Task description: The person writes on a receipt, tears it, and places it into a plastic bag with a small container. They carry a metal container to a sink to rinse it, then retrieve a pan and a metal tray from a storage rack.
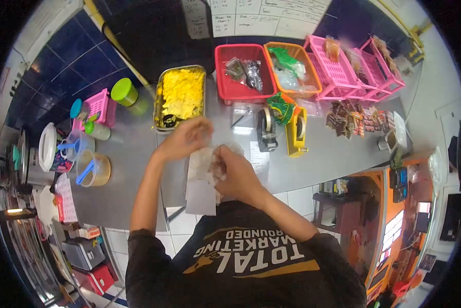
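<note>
My right hand (236,175) is closed around a crumpled clear plastic bag (217,172) near the front edge of the steel table. What the bag contains is too blurred to tell. Up and to the left, my left hand (187,138) hovers with fingers loosely curled and apart, slightly blurred, holding nothing I can see. Below the hands a white paper sheet (201,192) hangs over the table edge. Just beyond my left hand stands a metal tray (157,105) full of a yellow, crumbly spread-like food (181,92), with a dark object at its near end.
A black tape dispenser (267,131) and a yellow one (297,134) stand to the right. Behind are a red basket (222,77), an orange basket (317,84) and pink racks (338,77). Sachets (346,120) lie far right. Plastic jugs (99,174) stand left.
</note>
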`<state>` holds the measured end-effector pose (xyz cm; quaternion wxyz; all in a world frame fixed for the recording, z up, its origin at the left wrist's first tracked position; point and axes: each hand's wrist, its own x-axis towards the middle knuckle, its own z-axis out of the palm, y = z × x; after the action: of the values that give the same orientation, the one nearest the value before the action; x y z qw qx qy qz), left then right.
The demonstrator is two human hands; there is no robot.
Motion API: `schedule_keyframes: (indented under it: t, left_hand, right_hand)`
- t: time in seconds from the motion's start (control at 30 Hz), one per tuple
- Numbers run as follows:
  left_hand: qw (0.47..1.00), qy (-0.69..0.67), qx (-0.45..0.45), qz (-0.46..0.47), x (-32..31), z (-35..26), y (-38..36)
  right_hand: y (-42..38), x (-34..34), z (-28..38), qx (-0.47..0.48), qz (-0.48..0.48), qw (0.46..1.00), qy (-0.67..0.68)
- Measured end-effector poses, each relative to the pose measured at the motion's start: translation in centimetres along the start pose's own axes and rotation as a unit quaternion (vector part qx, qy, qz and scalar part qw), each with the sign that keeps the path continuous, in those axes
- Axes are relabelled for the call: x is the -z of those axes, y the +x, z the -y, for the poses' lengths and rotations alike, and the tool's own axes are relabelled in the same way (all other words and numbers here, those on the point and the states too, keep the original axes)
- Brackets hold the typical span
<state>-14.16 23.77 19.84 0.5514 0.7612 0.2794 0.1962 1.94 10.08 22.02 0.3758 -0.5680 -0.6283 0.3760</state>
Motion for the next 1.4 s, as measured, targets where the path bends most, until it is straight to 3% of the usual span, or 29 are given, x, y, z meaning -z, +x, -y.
schedule_keyframes:
  t: [0.03, 0.1, 0.17, 0.27, 0.63, 0.83, 0.93, 1.03, 1.17, 1.4]
  left_hand:
    - [0.998, 0.055, 0.010, -0.034, -0.5, 0.9, 2.9]
    - [0.984, 0.111, -0.125, -0.061, -3.4, 6.5, 9.7]
    - [0.963, 0.257, -0.078, -0.016, -6.2, 10.5, 15.4]
    - [0.891, 0.452, -0.026, -0.032, -9.6, 12.8, 19.4]
    - [0.888, 0.449, 0.075, -0.066, -11.8, 14.1, 20.1]
    - [0.912, 0.396, 0.091, -0.059, -10.3, 14.0, 20.1]
    - [0.923, 0.373, 0.076, -0.060, -9.7, 13.4, 19.7]
    - [0.929, 0.358, 0.073, -0.066, -9.4, 13.4, 19.6]
    - [0.898, 0.433, 0.048, -0.054, -10.3, 14.6, 19.9]
    - [0.899, 0.428, 0.090, -0.034, -11.4, 13.3, 21.0]
  right_hand:
    - [-0.1, 0.6, 0.8, -0.003, -0.006, 0.999, -0.044]
    - [-0.1, 1.3, 1.1, -0.006, 0.018, 0.995, -0.101]
    - [-0.1, 2.3, 0.8, -0.004, 0.076, 0.989, -0.125]
    - [-0.3, 3.9, 0.4, -0.064, 0.124, 0.989, -0.044]
    - [-2.1, 2.9, -1.3, 0.010, -0.022, 0.999, -0.038]
    - [-1.5, 3.1, -0.9, -0.035, -0.012, 0.999, 0.009]
    - [-1.0, 2.5, -1.9, -0.112, 0.032, 0.984, 0.134]
    - [-1.0, 1.4, -3.0, -0.100, 0.029, 0.982, 0.160]
    - [-1.0, 1.6, -2.4, -0.096, 0.032, 0.985, 0.140]
    - [-1.4, 1.9, -2.5, -0.128, 0.034, 0.982, 0.139]
